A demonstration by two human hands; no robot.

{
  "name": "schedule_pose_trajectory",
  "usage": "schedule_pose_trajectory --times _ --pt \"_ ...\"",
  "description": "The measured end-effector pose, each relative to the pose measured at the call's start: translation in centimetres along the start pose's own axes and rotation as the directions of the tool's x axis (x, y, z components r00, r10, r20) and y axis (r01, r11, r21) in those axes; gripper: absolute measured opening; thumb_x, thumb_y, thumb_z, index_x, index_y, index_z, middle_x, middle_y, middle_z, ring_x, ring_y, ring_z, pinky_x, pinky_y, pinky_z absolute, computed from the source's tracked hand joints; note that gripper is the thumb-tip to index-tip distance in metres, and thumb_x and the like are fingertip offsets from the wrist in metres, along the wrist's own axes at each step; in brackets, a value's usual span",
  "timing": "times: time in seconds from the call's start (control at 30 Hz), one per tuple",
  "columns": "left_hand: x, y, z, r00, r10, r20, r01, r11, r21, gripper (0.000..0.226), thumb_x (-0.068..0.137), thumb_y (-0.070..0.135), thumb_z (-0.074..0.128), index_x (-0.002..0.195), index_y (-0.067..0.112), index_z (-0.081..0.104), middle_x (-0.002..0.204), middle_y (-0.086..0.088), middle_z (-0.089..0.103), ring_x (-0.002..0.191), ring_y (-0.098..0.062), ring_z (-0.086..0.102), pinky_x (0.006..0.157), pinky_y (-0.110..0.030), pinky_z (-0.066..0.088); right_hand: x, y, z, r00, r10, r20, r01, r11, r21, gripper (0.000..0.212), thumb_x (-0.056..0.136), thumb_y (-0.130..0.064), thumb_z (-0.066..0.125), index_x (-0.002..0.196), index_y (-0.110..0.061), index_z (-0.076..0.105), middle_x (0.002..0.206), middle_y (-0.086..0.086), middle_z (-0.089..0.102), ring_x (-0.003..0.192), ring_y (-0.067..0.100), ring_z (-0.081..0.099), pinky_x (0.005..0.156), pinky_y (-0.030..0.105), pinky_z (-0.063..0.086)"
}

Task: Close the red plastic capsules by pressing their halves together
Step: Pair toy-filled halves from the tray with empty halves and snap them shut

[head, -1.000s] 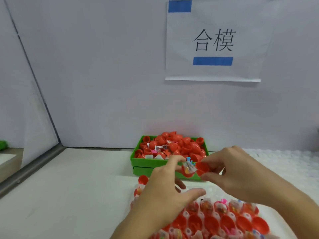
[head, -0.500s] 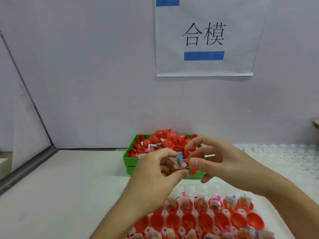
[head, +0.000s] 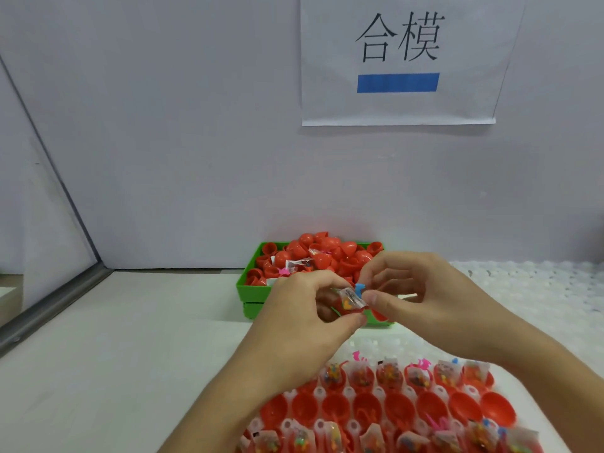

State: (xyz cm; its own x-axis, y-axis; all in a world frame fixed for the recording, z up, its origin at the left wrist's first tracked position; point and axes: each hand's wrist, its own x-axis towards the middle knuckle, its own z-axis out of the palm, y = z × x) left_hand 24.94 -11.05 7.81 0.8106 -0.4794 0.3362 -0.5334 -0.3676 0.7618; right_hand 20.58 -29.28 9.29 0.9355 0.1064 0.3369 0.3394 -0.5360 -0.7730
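At the centre of the frame the left hand (head: 304, 308) curls its fingers round a red capsule half (head: 343, 311) stuffed with a clear toy packet (head: 349, 297). The right hand (head: 421, 289) pinches at the packet's blue piece (head: 359, 287) with thumb and forefinger. Behind them on the table (head: 130, 338) a green bin (head: 258, 289) holds loose red halves, and a white tray (head: 376, 346) of open red capsule halves (head: 398, 408) fills the lower right.

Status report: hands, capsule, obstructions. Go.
Left hand grips open capsule half, packet sticking out. Right hand pinches at packet. Not closed. Nothing else in the way.
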Motion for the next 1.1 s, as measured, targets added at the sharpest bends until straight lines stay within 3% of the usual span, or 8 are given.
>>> schedule_pose_trajectory --times 0.23,0.4,0.53,0.67,0.87,1.0,1.1 --pt "0.0 0.0 0.3 1.000 -0.002 -0.017 0.002 1.000 -0.017 0.021 0.079 0.025 0.080 0.097 0.031 0.071 0.075 0.012 0.071 0.069 -0.004 0.069 0.070 -0.026 0.059 -0.1 -0.7 0.6 0.994 0.005 -0.105 -0.018 0.992 -0.128 0.014 0.084 -0.025 0.068 0.071 -0.024 0.068 0.076 -0.009 0.072 0.070 0.006 0.068 0.063 0.023 0.054" --pt "0.0 0.0 0.3 1.000 -0.004 -0.018 0.004 1.000 -0.022 0.021 0.078 0.021 0.082 0.092 0.033 0.071 0.076 0.018 0.070 0.070 -0.001 0.069 0.065 -0.016 0.055 -0.1 -0.9 0.1 0.994 0.085 -0.067 -0.089 0.995 -0.051 0.014 0.084 -0.025 0.073 0.070 -0.021 0.072 0.074 -0.005 0.074 0.070 0.009 0.071 0.071 0.031 0.057" --pt "-0.1 0.0 0.3 1.000 -0.008 -0.013 0.008 1.000 -0.026 0.022 0.079 0.024 0.081 0.096 0.032 0.071 0.078 0.014 0.072 0.073 -0.001 0.069 0.069 -0.019 0.057 -0.1 -0.8 -0.6 0.991 0.130 -0.042 -0.130 0.991 0.019 0.011 0.084 -0.027 0.074 0.074 -0.028 0.077 0.073 -0.002 0.076 0.073 0.018 0.073 0.076 0.037 0.057" --pt "-0.1 0.2 0.3 1.000 -0.005 -0.007 0.005 1.000 -0.021 0.021 0.079 0.026 0.081 0.097 0.033 0.071 0.076 0.015 0.071 0.072 0.000 0.069 0.070 -0.020 0.057 0.0 -0.7 -0.8 0.989 0.129 -0.069 -0.127 0.991 0.028 0.011 0.081 -0.030 0.075 0.072 -0.035 0.078 0.080 -0.007 0.077 0.076 0.009 0.073 0.079 0.034 0.059" --pt "-0.1 0.3 0.4 1.000 -0.007 -0.011 0.007 0.999 -0.032 0.024 0.079 0.026 0.081 0.098 0.034 0.070 0.080 0.012 0.072 0.076 -0.002 0.070 0.076 -0.026 0.059 0.1 -0.6 -0.9 0.989 0.124 -0.079 -0.119 0.991 0.067 0.011 0.081 -0.028 0.075 0.076 -0.019 0.071 0.075 0.000 0.076 0.072 0.019 0.073 0.076 0.040 0.059" --pt "-0.2 0.3 0.4 1.000 -0.007 0.004 0.008 0.998 -0.056 0.031 0.079 0.027 0.081 0.101 0.039 0.062 0.083 0.014 0.073 0.077 -0.003 0.071 0.077 -0.028 0.060 0.1 -0.4 -0.7 0.991 0.130 -0.044 -0.125 0.987 0.102 0.003 0.083 -0.028 0.073 0.084 -0.029 0.070 0.083 -0.004 0.076 0.074 0.015 0.072 0.073 0.033 0.057" --pt "-0.3 0.5 0.4 1.000 0.002 0.025 0.000 0.997 -0.077 0.036 0.081 0.025 0.080 0.100 0.040 0.053 0.080 0.017 0.073 0.075 -0.003 0.070 0.073 -0.022 0.058 0.2 -0.4 -0.4 0.995 0.087 -0.043 -0.083 0.993 0.086 0.005 0.086 -0.022 0.072 0.081 -0.021 0.074 0.076 -0.001 0.074 0.065 0.009 0.067 0.065 0.023 0.054"
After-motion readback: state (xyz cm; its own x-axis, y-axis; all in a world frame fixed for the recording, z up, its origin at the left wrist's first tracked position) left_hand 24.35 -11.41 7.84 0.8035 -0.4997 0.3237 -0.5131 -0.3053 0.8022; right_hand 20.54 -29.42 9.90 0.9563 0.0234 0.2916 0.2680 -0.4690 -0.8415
